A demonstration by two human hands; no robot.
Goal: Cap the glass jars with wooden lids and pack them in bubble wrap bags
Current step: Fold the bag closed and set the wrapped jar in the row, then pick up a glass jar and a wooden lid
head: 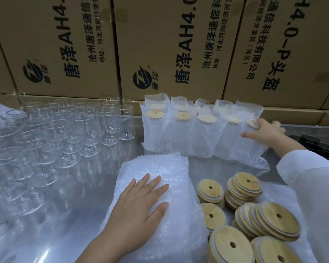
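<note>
Many empty glass jars stand uncapped across the left of the steel table. A pile of flat bubble wrap bags lies in the front middle, and my left hand rests flat on it, fingers spread. Stacks of round wooden lids with centre holes lie at the front right. Behind them stands a row of capped jars in bubble wrap bags. My right hand grips the rightmost bagged jar near its top.
Large brown cardboard boxes with black print form a wall along the back of the steel table. A dark tray or bin sits at the far right behind my white sleeve.
</note>
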